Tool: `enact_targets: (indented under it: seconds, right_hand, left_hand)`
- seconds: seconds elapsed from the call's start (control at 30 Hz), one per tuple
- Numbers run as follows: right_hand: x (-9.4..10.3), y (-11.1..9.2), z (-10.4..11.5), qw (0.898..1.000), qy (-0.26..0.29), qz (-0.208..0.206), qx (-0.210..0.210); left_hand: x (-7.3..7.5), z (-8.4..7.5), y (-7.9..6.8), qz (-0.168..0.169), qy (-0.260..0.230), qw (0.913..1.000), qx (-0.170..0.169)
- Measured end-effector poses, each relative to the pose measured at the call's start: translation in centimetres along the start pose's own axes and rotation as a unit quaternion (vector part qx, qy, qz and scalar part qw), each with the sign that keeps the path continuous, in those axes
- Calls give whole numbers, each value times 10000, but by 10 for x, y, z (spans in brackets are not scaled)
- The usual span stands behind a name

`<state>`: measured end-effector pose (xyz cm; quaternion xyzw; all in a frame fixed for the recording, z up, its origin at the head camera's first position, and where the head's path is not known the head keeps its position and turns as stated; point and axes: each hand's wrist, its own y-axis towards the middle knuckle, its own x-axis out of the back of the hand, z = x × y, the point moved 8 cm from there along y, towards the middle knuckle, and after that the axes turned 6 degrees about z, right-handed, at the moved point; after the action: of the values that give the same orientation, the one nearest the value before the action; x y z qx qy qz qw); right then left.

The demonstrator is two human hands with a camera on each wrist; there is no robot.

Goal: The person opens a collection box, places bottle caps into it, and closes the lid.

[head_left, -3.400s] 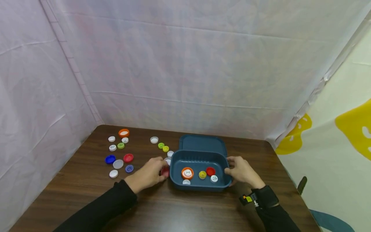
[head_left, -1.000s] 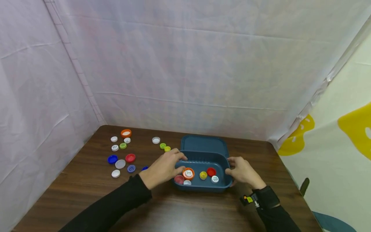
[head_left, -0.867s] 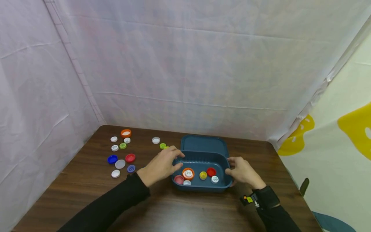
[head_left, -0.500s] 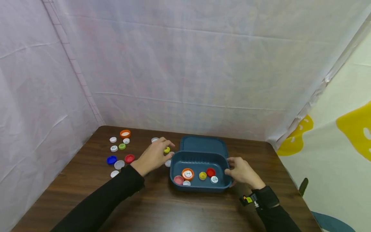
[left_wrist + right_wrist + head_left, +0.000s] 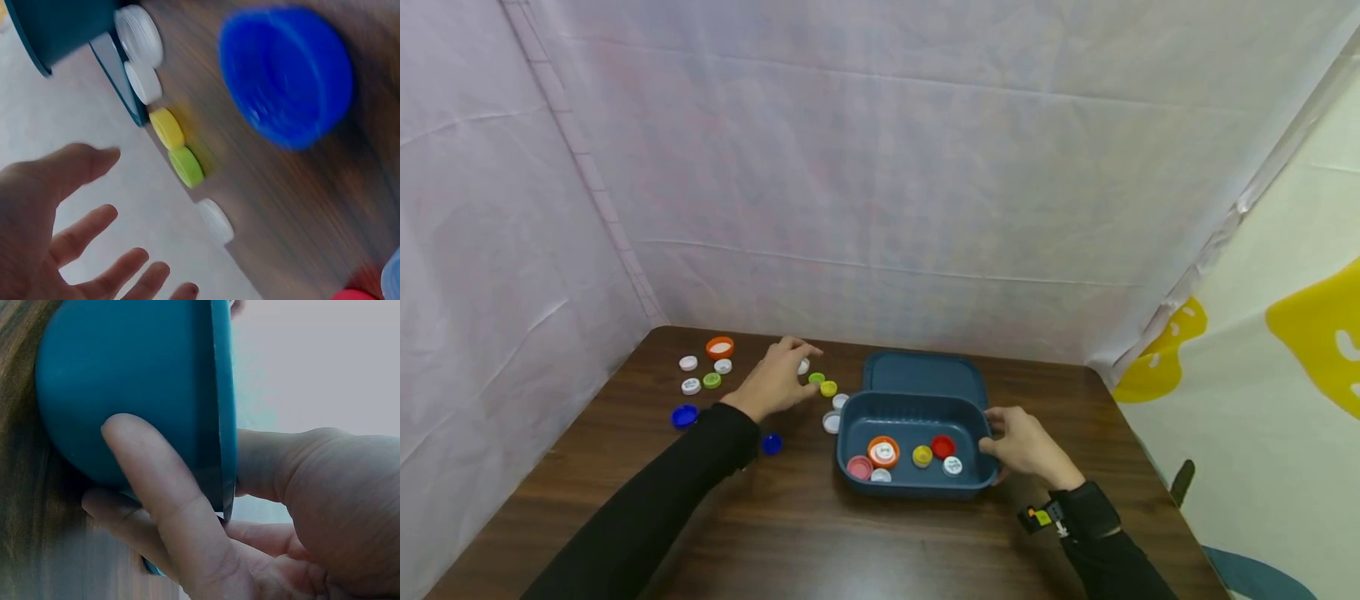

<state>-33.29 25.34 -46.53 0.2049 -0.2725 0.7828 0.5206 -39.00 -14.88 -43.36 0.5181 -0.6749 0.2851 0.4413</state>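
My left hand (image 5: pixel 772 379) hovers over the table with fingers spread and nothing between them. Near its fingertips are a white bottle cap (image 5: pixel 804 366), a green cap (image 5: pixel 816 379) and a yellow cap (image 5: pixel 828 388). A blue cap (image 5: pixel 284 78) looms large in the left wrist view. My right hand (image 5: pixel 1026 446) grips the right end of a dark teal plastic box (image 5: pixel 917 487), thumb over the rim and fingers (image 5: pixel 159 469) along the outer wall. Inside the box lie several caps, among them a pink one (image 5: pixel 860 467), a red one (image 5: pixel 943 447) and a yellow one (image 5: pixel 922 456).
The box's lid (image 5: pixel 925 371) lies flat behind it. Two whitish caps (image 5: pixel 832 422) sit by its left side. Farther left are an orange cap (image 5: pixel 720 347), a dark blue cap (image 5: pixel 684 416) and several others. White cloth (image 5: pixel 880 208) hangs behind the table.
The pink cap, at my left fingers earlier, now lies inside the box. My left hand has withdrawn from over the box, leftward and back. The right hand keeps its grip.
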Motion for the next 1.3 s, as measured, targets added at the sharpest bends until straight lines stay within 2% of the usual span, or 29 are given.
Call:
enact_targets:
  seconds: [0.23, 0.57, 0.8, 1.03, 1.13, 1.23, 1.3]
  right_hand:
    - [0, -2, 0, 10000, 57, 6, -34]
    - [-1, -1, -2, 10000, 54, 19, -22]
    - [3, -1, -4, 10000, 20, -7, -88]
    - [4, -1, -3, 9999, -74, -38, -91]
    - [4, -2, -3, 9999, -103, -29, -67]
    - [3, -2, -1, 9999, -113, 14, -27]
    - [3, -3, -1, 9999, -105, 29, -32]
  left_hand:
    - [-4, 19, 14, 438, 124, 9988, 178]
    - [-14, 33, 28, 1157, 346, 9916, 464]
    - [-24, 37, 36, 1517, 390, 9869, 389]
    - [-23, 36, 32, 1496, 408, 9875, 283]
    - [-21, 41, 33, 1455, 394, 9884, 190]
    - [-30, 63, 45, 1318, 468, 9901, -58]
    - [-42, 85, 59, 1188, 488, 9915, -202]
